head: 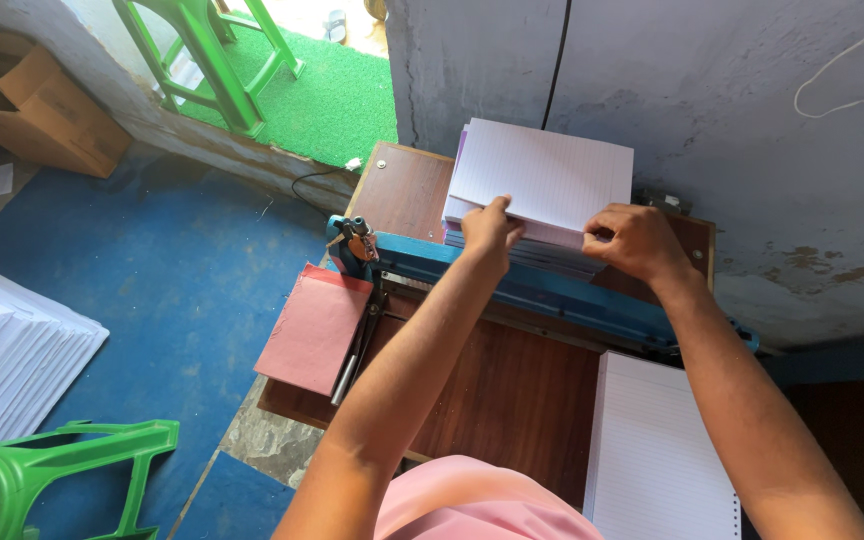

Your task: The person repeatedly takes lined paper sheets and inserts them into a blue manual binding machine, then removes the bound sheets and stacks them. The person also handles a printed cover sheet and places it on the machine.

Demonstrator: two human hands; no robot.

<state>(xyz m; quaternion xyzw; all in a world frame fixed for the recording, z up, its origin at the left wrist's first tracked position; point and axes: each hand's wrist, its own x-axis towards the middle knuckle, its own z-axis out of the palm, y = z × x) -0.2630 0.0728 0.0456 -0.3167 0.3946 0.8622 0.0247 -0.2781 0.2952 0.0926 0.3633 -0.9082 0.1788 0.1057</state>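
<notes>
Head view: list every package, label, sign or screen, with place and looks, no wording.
Cardboard box: top left on the floor by the wall, brown, open flaps.
No labels, signs or screens show.
Both hands rest on the ruled paper stack, which is no package.

White lined paper stack [544, 175] — flat, on blue press [552, 290]

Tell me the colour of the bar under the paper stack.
Blue: the bar below the lined paper stack, seen in the head view.
</notes>
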